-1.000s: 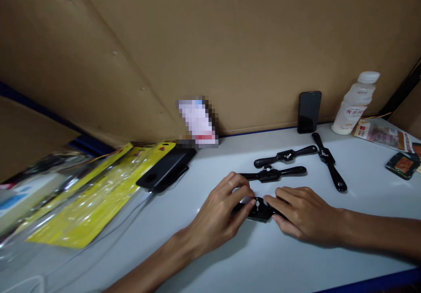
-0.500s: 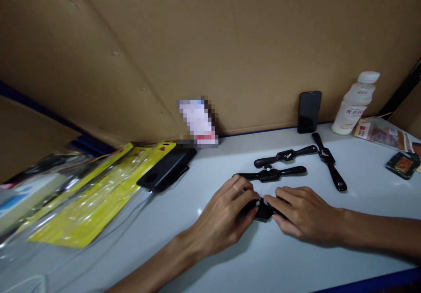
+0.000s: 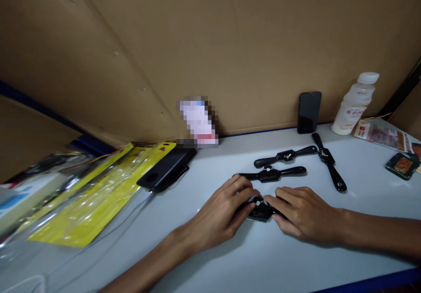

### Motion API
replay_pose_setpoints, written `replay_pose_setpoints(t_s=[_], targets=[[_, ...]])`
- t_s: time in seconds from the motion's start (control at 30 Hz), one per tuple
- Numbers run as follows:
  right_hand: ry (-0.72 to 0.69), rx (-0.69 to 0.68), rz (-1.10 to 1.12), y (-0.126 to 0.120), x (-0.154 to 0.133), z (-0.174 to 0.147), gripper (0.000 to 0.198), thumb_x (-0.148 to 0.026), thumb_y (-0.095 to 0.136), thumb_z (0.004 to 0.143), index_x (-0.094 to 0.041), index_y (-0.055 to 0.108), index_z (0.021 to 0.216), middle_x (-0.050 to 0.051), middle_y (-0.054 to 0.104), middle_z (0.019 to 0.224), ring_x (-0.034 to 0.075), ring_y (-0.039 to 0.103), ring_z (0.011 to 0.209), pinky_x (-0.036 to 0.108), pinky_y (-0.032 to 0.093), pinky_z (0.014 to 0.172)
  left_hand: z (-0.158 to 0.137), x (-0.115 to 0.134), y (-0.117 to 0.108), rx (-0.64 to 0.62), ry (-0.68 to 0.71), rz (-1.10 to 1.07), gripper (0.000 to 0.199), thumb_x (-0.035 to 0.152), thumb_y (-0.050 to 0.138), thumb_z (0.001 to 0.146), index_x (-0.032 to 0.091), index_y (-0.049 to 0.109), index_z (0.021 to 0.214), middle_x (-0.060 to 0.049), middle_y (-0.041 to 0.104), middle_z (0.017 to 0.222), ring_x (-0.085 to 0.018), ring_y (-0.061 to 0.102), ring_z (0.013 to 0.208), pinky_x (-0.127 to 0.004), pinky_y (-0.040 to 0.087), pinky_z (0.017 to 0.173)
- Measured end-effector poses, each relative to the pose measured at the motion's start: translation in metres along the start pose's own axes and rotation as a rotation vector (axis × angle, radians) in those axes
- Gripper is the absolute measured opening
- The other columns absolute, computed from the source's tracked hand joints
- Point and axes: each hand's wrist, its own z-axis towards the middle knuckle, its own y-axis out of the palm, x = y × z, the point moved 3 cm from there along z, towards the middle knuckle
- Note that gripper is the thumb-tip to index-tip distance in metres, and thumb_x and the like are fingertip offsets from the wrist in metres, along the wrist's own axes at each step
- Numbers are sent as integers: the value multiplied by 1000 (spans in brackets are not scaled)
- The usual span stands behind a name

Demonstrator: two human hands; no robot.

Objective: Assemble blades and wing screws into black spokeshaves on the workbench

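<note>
A black spokeshave [image 3: 262,214] lies low over the white table between my hands. My right hand [image 3: 301,212] is closed around its right handle, which the fingers mostly cover. My left hand [image 3: 226,207] grips the left side, with its thumb and fingertips beside the silvery screw in the middle; the left handle is hidden behind the fingers. Just beyond my hands rests a second spokeshave [image 3: 269,175], and behind it another spokeshave [image 3: 287,155]. One more spokeshave [image 3: 325,155] lies at an angle to their right.
A dark phone [image 3: 309,112] leans on the cardboard wall [image 3: 250,43], left of a white-capped bottle [image 3: 353,104]. Food packets [image 3: 383,136] lie at the right. To the left are yellow blister packaging [image 3: 92,214], a black device [image 3: 167,168] with a cable, and a blurred-out upright screen [image 3: 199,122].
My left thumb and fingertips have shifted slightly left, leaving more of the spokeshave's middle and screw visible. My right hand stays in place on the handle.
</note>
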Motion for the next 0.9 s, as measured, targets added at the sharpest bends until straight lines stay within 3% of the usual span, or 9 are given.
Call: replay_pose_setpoints(t_s=[0.53, 0.77, 0.9], targets=[[-3, 28, 12, 1, 0, -1, 26, -25, 50, 97, -13, 62, 118, 7, 64, 95, 20, 59, 77, 35, 48, 65, 0, 0, 1, -42, 29, 23, 24, 17, 44, 100, 16, 65, 112, -9, 62, 96, -22, 55, 92, -37, 51, 80], [5, 6, 18, 1, 0, -2, 29, -25, 48, 99, -14, 60, 122, 7, 64, 95, 19, 59, 77, 34, 47, 66, -3, -4, -20, -241, 15, -3, 44, 6, 53, 89, 22, 60, 129, -7, 63, 110, -21, 61, 100, -36, 54, 86], [3, 2, 23, 1, 1, -1, 30, -25, 48, 99, -14, 60, 123, 7, 63, 96, 19, 59, 79, 34, 48, 67, -5, -5, -24, -248, 3, 9, 42, 7, 55, 91, 24, 61, 129, -6, 65, 104, -19, 63, 93, -32, 55, 80]])
